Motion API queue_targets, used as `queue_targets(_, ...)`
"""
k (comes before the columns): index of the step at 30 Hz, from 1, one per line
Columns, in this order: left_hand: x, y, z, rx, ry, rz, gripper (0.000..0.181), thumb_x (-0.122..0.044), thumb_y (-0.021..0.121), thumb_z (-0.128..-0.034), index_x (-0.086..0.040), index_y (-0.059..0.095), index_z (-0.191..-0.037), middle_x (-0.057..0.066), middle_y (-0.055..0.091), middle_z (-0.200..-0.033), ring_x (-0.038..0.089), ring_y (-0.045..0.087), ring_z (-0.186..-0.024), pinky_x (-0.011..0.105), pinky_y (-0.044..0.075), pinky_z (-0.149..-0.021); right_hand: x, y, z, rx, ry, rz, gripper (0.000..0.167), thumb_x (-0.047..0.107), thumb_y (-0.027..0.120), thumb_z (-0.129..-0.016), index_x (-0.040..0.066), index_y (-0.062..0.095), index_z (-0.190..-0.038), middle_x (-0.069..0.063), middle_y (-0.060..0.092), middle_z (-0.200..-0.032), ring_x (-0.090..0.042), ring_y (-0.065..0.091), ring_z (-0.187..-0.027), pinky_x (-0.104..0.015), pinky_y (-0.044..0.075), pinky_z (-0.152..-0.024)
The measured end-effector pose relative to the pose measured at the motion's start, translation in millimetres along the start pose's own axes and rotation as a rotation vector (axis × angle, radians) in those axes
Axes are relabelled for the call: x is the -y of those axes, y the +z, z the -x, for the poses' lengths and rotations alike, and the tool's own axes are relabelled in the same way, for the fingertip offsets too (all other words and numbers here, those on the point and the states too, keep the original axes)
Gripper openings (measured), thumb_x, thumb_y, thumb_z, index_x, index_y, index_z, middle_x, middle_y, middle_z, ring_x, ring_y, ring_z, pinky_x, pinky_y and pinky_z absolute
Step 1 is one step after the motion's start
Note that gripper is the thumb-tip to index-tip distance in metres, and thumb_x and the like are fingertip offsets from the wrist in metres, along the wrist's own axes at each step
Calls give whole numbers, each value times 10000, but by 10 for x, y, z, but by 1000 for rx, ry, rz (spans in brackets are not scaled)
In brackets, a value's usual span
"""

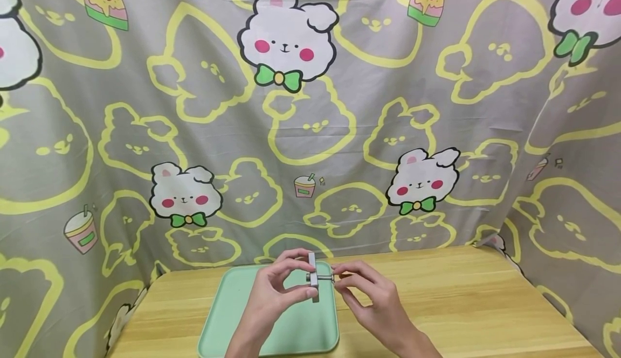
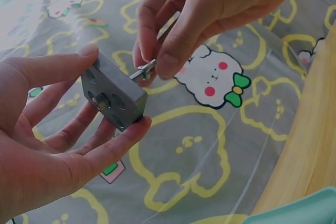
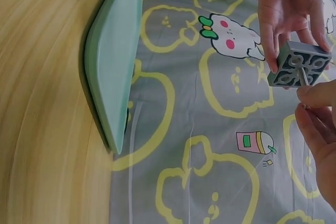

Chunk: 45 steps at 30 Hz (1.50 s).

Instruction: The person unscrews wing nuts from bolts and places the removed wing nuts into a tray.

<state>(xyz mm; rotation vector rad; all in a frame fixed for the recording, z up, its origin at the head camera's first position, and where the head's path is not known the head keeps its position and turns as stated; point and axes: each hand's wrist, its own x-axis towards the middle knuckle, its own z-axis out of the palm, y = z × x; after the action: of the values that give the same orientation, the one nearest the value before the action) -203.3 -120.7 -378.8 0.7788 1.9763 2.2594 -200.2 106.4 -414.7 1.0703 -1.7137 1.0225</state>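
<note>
My left hand holds a grey square block by its edges, thumb on one side and fingers on the opposite one. The block has round holes near its corners, and its ribbed face shows in the right wrist view. Through its centre runs a metal bolt, whose head shows on the side towards the left palm. On the other side, my right hand pinches the bolt's far end between thumb and fingers. A small metal piece sits there, partly hidden by the fingertips; whether it is a nut I cannot tell.
Beneath the hands a light green tray lies on a wooden table. A grey curtain with cartoon bears hangs behind the table and along its sides.
</note>
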Motion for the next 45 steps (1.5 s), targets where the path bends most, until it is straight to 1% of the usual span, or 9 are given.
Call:
queue_targets(2, 0, 5, -3, 1, 0, 3, 313, 54, 834, -804, 54, 725, -1097, 193, 527, -1397, 360, 555, -1267, 496, 612, -914, -3, -3, 5, -7, 29, -16, 48, 114, 741, -959, 103, 728, -1004, -102, 692, -1111, -246, 701, -982, -197, 581, -903)
queue_targets(7, -9, 16, -12, -6, -22, 0, 316, 52, 838, -800, 55, 728, -1097, 183, 532, -1392, 322, 566, -1253, 489, 609, -923, 5, -12, 22, -10, 120, -62, 411, -81, 872, -741, 105, 728, -1079, -102, 690, -1154, -260, 694, -1017, -201, 570, -935)
queue_targets(9, -11, 20, -15, -9, -29, -3, 320, 53, 842, -796, 51, 731, -1095, 176, 534, -1390, 313, 566, -1253, 485, 607, -927, 29, -15, 19, -7, 174, -99, 460, -108, 866, -733, 99, 719, -1117, -117, 684, -1160, -263, 691, -1029, -241, 591, -922)
queue_targets(12, -15, 29, -15, -11, -29, -6, 321, 60, 842, -790, 52, 730, -1091, 176, 536, -1388, 313, 566, -1253, 484, 608, -926, 73, -27, 8, -4, 346, -208, 386, -68, 815, -830, 79, 701, -1168, -133, 681, -1160, -261, 699, -1044, -319, 624, -875)
queue_targets(16, -24, 45, -17, -17, -33, -13, 326, 66, 845, -784, 60, 729, -1088, 168, 537, -1386, 313, 561, -1258, 480, 609, -924, 116, -68, -36, -19, 709, -389, 282, 31, 764, -918, 51, 697, -1190, -155, 696, -1132, -241, 730, -1002, -367, 638, -843)
queue_targets(19, -27, 57, -21, -23, -45, -17, 326, 60, 851, -781, 52, 735, -1085, 159, 537, -1387, 305, 558, -1261, 472, 610, -923, 121, -107, -73, -7, 921, -486, 319, 69, 777, -916, -8, 690, -1212, -198, 697, -1123, -248, 748, -948, -379, 643, -831)
queue_targets(23, -21, 63, -23, -25, -48, -19, 324, 66, 854, -775, 35, 743, -1077, 159, 533, -1392, 298, 561, -1260, 470, 609, -924, 111, -139, -92, 41, 1040, -563, 393, 91, 784, -915, -74, 663, -1252, -223, 695, -1129, -257, 754, -924, -390, 646, -828)
queue_targets(36, -8, 72, -11, -15, -37, -25, 319, 74, 851, -774, 29, 744, -1071, 159, 534, -1386, 289, 569, -1254, 477, 609, -926, 110, -131, -86, 54, 1060, -565, 358, 77, 813, -882, -63, 692, -1188, -193, 713, -1097, -247, 755, -908, -382, 649, -818)
queue_targets(45, -11, 67, -8, -9, -42, -14, 334, 75, 847, -778, 66, 726, -1089, 161, 527, -1394, 281, 568, -1257, 477, 606, -933, 107, -105, -67, 42, 919, -495, 249, 49, 797, -889, -46, 695, -1096, -219, 698, -1052, -228, 756, -874, -386, 659, -756)
